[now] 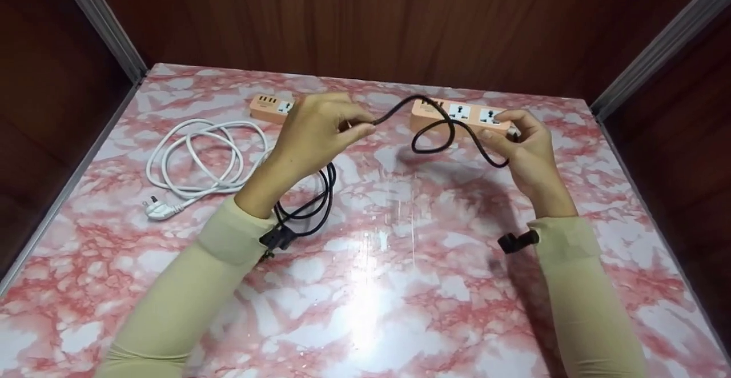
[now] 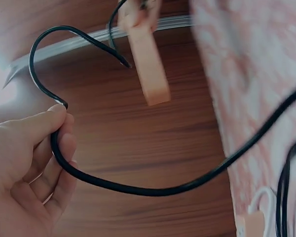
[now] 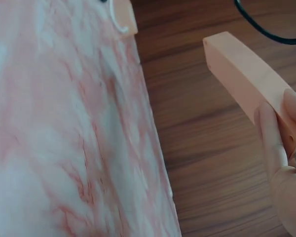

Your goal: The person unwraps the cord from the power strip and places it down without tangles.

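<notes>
My left hand [image 1: 320, 132] pinches a thin black cord [image 1: 394, 109] between thumb and fingertips. From there the cord arcs to the right, makes a loop in the air and runs down to my right hand [image 1: 534, 144]. That hand grips the right end of an orange power strip [image 3: 241, 74], held up off the table with its sockets facing up in the head view. Thumb and fingers lie on opposite sides of the strip. In the left wrist view the cord [image 2: 153, 191] also sags from the pinching fingers toward the table.
A second orange power strip [image 1: 265, 114] lies behind my left hand, partly hidden by it. Left of it is a coiled white cable with a white plug [image 1: 160, 209]. Black cord coils [image 1: 328, 195] lie under my left wrist. Wooden panels [image 1: 365, 24] enclose the marbled table [image 1: 400, 321].
</notes>
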Tool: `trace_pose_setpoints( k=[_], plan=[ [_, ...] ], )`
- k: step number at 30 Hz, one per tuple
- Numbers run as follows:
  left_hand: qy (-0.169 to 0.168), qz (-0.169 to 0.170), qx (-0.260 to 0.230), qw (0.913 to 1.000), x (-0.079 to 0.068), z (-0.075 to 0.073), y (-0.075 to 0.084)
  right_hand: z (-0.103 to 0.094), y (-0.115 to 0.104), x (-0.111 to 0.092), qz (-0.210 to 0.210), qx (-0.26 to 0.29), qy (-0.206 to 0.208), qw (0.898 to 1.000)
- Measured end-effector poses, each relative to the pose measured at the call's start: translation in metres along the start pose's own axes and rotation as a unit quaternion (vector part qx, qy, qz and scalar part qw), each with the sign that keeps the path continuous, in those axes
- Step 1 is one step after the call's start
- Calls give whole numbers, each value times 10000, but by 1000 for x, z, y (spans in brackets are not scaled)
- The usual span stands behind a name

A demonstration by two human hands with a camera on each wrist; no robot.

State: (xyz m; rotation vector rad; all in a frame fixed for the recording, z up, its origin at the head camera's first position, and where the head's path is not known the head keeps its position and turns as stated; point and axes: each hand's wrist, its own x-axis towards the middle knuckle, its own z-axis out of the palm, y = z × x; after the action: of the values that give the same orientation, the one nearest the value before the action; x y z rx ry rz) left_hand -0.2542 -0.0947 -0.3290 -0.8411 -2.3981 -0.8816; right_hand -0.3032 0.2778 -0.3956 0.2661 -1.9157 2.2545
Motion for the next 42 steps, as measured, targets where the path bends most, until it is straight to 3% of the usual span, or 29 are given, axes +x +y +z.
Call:
trace_pose_setpoints(
  k=[10, 19, 24, 31, 42],
  plan=[
    [-900, 220, 585, 9940, -6, -1, -2, 0, 13, 23, 247, 59, -75, 9996],
    [-1478, 244, 811, 9854, -19, 13, -19, 6, 40, 34, 645, 38, -240, 9976],
    [-1660, 315, 950, 9810, -22, 20, -28, 13, 51, 37, 916, -385, -154, 9949],
    [-2109, 21, 1180, 9704, -25, 30, -32, 13, 66, 40, 1025, -855, -133, 9910],
    [-2852, -25, 1260, 9501, -33, 47, -33, 6, 73, 45, 1281, -1915, -372, 9724]
  ],
)
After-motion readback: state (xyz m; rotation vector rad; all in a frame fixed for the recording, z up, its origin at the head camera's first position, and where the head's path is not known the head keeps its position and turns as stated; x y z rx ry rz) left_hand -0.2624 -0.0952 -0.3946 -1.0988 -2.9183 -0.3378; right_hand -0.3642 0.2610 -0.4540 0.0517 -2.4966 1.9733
